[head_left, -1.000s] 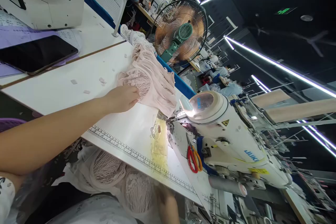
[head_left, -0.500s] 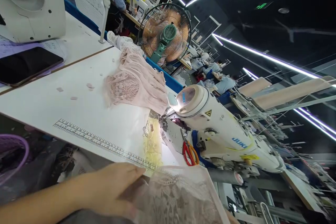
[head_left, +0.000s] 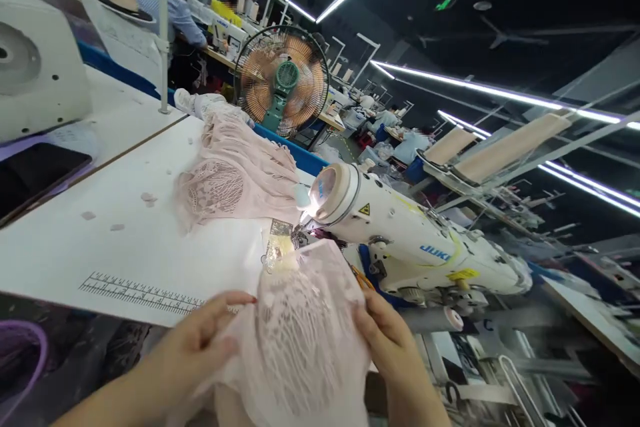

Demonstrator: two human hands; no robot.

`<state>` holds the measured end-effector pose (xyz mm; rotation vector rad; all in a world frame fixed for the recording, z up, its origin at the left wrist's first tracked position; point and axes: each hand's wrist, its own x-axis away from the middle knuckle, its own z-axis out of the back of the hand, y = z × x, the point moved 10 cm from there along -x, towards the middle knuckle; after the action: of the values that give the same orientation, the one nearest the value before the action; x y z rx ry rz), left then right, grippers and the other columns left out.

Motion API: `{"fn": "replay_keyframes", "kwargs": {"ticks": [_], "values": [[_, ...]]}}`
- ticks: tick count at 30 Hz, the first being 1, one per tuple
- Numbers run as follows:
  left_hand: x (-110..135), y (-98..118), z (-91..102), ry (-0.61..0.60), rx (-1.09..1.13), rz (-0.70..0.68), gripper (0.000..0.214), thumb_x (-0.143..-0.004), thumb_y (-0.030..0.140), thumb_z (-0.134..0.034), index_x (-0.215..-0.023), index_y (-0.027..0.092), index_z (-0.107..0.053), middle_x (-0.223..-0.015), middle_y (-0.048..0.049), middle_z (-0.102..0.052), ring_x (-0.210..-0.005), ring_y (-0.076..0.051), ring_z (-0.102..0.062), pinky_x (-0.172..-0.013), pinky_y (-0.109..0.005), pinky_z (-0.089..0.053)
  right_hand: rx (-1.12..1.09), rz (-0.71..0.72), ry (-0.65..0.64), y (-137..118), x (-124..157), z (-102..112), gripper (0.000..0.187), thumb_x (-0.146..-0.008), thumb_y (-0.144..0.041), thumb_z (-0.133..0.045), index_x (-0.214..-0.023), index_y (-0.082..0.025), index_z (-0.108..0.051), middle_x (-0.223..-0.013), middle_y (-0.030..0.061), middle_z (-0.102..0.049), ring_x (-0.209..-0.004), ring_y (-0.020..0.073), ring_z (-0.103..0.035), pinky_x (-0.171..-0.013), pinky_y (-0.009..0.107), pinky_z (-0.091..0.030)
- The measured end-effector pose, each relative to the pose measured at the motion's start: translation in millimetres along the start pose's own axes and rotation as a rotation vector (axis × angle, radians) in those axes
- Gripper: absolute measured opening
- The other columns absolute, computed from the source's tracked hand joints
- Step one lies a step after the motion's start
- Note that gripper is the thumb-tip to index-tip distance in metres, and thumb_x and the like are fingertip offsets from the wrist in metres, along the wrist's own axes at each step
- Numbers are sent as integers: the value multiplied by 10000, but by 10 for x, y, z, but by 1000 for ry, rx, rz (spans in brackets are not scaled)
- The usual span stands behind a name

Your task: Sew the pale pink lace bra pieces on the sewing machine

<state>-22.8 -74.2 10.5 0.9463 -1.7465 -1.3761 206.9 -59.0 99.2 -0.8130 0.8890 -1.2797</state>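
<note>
Between my hands a pale pink lace garment piece [head_left: 305,333] is spread and raised at the table's front edge, its upper end close to the sewing machine [head_left: 390,227]. My left hand [head_left: 205,330] pinches its left side between thumb and fingers. On the right side my right hand [head_left: 385,330] grips the fabric edge. A strip of yellow tape [head_left: 278,247] lies by the needle area, partly hidden by the lace. Behind it, more pink lace garments [head_left: 230,180] lie heaped on the table. Scissors [head_left: 361,276] with orange handles are mostly covered by the fabric and my right hand.
A printed ruler [head_left: 140,293] runs along the front of the white table [head_left: 120,247]. Small fabric scraps [head_left: 149,198] and a phone [head_left: 45,170] lie to the left. A fan [head_left: 283,80] stands behind, and a purple basket [head_left: 37,347] sits below left.
The lace piece has risen toward the machine, now covering part of the yellow tape and the scissors. My right hand has come into fuller view, and my left hand has closed on the fabric.
</note>
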Motion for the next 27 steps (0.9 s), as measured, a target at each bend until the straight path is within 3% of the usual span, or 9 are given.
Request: {"fn": "replay_keyframes", "kwargs": {"ticks": [5, 9, 13, 15, 17, 19, 21, 24, 27], "values": [[64, 520, 1196, 468, 57, 33, 595, -773, 530, -611, -1272, 226, -499, -977, -42, -733, -861, -273, -683, -699, -368, -608, 95, -14, -395, 375, -370, -616, 253, -884, -380, -548, -966, -176, -674, -849, 36, -699, -739, 160, -642, -628, 240, -498], [-171, 940, 1920, 606, -301, -134, 462, -866, 511, -472, -1233, 236, -519, -989, -13, -726, -828, -239, -681, -662, -353, -611, 573, 110, -260, 435, -724, -874, 276, -868, -134, -487, -1079, -207, -650, -1000, 47, -697, -887, 177, -633, -741, 255, -487], [-468, 1405, 2166, 699, -1009, -256, 327, -815, 367, -481, -1089, 232, -598, -929, 5, -690, -796, -237, -658, -666, -370, -582, 719, 90, -71, 429, -1059, -995, 285, -892, -177, -484, -1139, -235, -615, -1030, 86, -659, -948, 226, -586, -792, 326, -466], [-492, 1677, 1913, 824, -1350, -448, 281, -779, 285, -456, -997, 216, -620, -943, -17, -658, -821, -241, -639, -700, -383, -564, 778, 100, -11, 398, -1150, -1025, 226, -907, -178, -472, -1030, -244, -650, -1065, 85, -638, -986, 228, -559, -836, 349, -447], [-554, 1717, 1416, 777, -1433, -672, 246, -767, 214, -432, -938, 194, -608, -966, -42, -646, -853, -226, -630, -740, -374, -559, 829, 127, 3, 374, -1176, -1061, 198, -880, -127, -496, -888, -215, -673, -1043, 94, -637, -994, 231, -549, -857, 361, -435], [-782, 1440, 735, 365, -1342, -799, 216, -776, 150, -415, -890, 198, -593, -893, -29, -661, -842, -182, -637, -756, -314, -562, 871, 147, -8, 377, -1152, -1090, 191, -836, -71, -518, -820, -180, -674, -948, 111, -645, -942, 236, -564, -808, 352, -453], [-1033, 991, 142, -1, -1326, -729, 291, -730, 57, -370, -859, 197, -589, -957, -38, -677, -888, -170, -643, -771, -299, -561, 903, 157, -13, 390, -1098, -1087, 198, -827, -56, -511, -857, -160, -676, -901, 122, -645, -899, 242, -578, -744, 339, -476], [-1267, 589, -327, -176, -1294, -697, 333, -755, 22, -326, -901, 177, -582, -1064, -82, -663, -989, -184, -624, -842, -329, -550, 915, 198, -22, 385, -979, -1061, 242, -869, -95, -481, -1015, -162, -662, -1023, 120, -651, -957, 236, -586, -774, 337, -500], [-1373, 424, -473, -235, -1318, -714, 322, -835, 78, -332, -1050, 136, -566, -1117, -129, -639, -1036, -206, -603, -897, -356, -527, 891, 273, -48, 380, -826, -1046, 303, -908, -138, -458, -1167, -154, -613, -1215, 112, -616, -1111, 217, -555, -928, 334, -474]]}}
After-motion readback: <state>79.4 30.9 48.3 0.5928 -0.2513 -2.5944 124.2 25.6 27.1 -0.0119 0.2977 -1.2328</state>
